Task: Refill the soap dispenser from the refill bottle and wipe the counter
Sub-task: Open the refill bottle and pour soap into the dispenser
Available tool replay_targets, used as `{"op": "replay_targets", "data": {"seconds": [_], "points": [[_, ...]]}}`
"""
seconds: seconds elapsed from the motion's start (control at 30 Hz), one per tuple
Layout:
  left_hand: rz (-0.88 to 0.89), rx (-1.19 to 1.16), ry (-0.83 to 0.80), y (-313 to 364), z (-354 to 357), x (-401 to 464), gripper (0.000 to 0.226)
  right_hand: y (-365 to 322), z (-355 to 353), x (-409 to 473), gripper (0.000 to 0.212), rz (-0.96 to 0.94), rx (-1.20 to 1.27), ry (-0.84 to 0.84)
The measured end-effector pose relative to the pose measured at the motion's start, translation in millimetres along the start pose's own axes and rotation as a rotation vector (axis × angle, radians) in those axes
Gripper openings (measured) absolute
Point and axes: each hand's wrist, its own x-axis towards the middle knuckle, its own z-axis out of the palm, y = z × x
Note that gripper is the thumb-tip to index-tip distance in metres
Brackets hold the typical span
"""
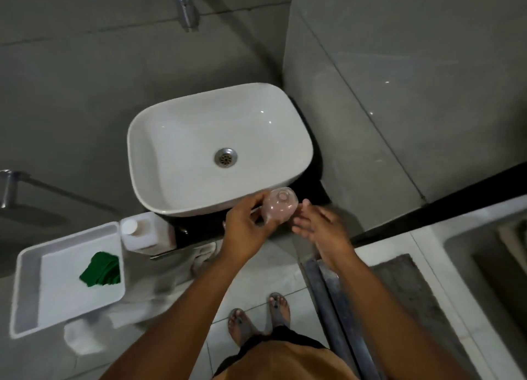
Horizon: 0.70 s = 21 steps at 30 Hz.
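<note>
My left hand (pixel 246 223) grips a clear, pinkish soap dispenser bottle (pixel 279 207) just in front of the white sink's near rim; its open neck faces up with no pump on it. Just right of the bottle, my right hand (pixel 316 223) is spread open, fingertips close to the bottle and holding nothing. A white refill bottle (pixel 142 231) with a white cap stands on the dark counter (pixel 199 228) left of my hands. A green cloth (pixel 101 270) lies in a white tray (pixel 28 294) at the far left.
The white basin (pixel 142 157) sits on the dark counter against grey tiled walls, with a chrome tap (pixel 185 6) above. A white cloth (pixel 204 255) hangs below the counter edge. My feet stand on light floor tiles beside a metal threshold strip (pixel 328 288).
</note>
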Motion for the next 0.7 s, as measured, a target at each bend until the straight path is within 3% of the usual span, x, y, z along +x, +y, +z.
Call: {"op": "replay_targets", "data": {"seconds": [0.1,0.3,0.47,0.7], "points": [[0.060,0.045,-0.051,-9.0,41.8,24.0,0.048,-11.6,-23.2,19.2,0.018,-0.011,0.043,0.093],[0.020,0.122,-0.084,-33.5,99.0,49.0,0.053,-4.3,-42.6,62.8,0.007,-0.030,0.071,0.237],[-0.060,0.139,-0.076,-43.8,113.3,57.7,0.058,2.4,-31.4,84.2,0.017,-0.021,0.142,0.315],[-0.134,0.150,-0.100,-50.1,119.5,59.9,0.056,11.5,-29.7,97.1,0.011,0.029,0.184,0.353]]}}
